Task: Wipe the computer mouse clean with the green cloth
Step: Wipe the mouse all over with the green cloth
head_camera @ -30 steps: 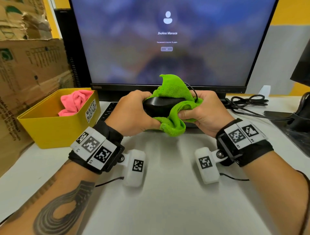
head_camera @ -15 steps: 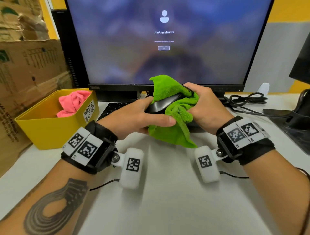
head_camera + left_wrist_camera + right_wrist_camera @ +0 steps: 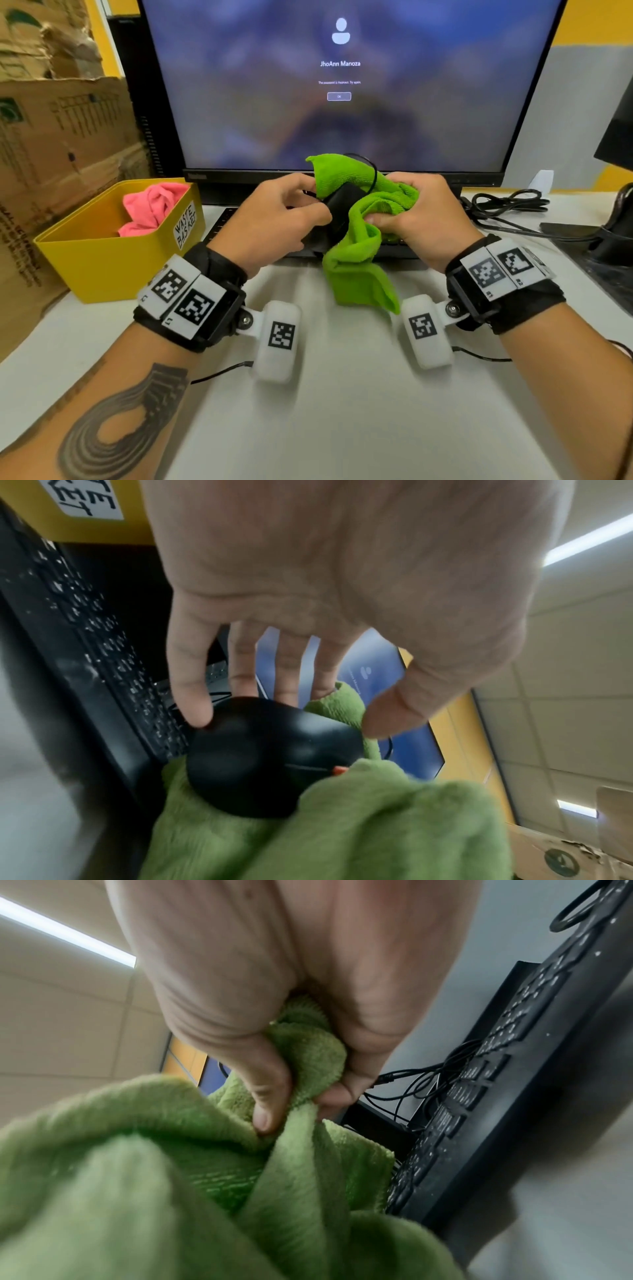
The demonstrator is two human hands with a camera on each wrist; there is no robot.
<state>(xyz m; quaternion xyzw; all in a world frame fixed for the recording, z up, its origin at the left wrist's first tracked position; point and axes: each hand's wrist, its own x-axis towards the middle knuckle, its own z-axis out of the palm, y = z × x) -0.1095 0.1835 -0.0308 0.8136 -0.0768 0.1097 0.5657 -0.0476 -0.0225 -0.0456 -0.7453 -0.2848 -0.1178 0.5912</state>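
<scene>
The black computer mouse (image 3: 339, 209) is held up in the air in front of the monitor, tilted on its side. My left hand (image 3: 284, 216) grips it by the edges, fingertips and thumb round its black shell (image 3: 270, 756). The green cloth (image 3: 363, 260) wraps the mouse's right side and hangs down toward the desk. My right hand (image 3: 411, 219) grips a bunched part of the green cloth (image 3: 308, 1053) between thumb and curled fingers, pressed against the mouse. The mouse's cable (image 3: 371, 171) loops up over the cloth.
A black keyboard (image 3: 222, 226) lies under the hands, in front of the monitor (image 3: 339, 85). A yellow waste basket (image 3: 102, 260) with a pink cloth (image 3: 150, 209) stands left. Coiled black cables (image 3: 507, 205) lie right. Cardboard boxes (image 3: 65, 144) stand at far left.
The mouse has been turned from lying flat to tilted on its side. The right hand has slid the cloth round it, and a longer part of the cloth now hangs down.
</scene>
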